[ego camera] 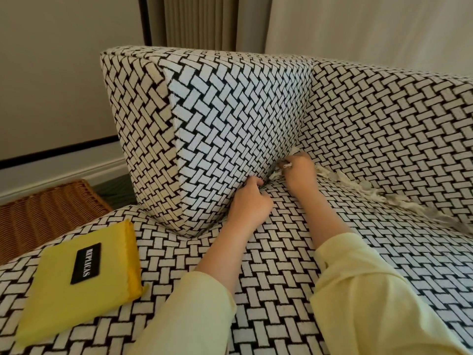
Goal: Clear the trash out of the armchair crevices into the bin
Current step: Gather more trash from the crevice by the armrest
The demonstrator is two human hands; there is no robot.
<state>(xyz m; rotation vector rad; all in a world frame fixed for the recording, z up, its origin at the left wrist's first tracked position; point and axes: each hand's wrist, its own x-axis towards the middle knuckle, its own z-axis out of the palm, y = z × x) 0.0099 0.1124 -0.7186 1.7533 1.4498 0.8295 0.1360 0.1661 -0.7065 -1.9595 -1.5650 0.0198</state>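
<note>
A: Your right hand (298,172) pinches a small white crumpled scrap (285,165) between thumb and fingertips. It is at the corner where the arm, back and seat of the black-and-white basket-weave armchair (230,111) meet.

B: Your left hand (249,198) sits just beside it, fingers curled with the tips buried in the seam. I cannot tell whether you have hold of anything there.

A: You look early on, I'd judge. That scrap is barely out of the crevice. The brown woven wicker basket (48,208) on the floor beyond the arm is the bin, I take it, and its inside is hidden.

B: Plenty is left. A long trail of frayed off-white shreds (371,196) lies along the back crevice to your right.

A: The flat yellow pouch with a black label (79,275) on the seat may not be trash at all.
</note>
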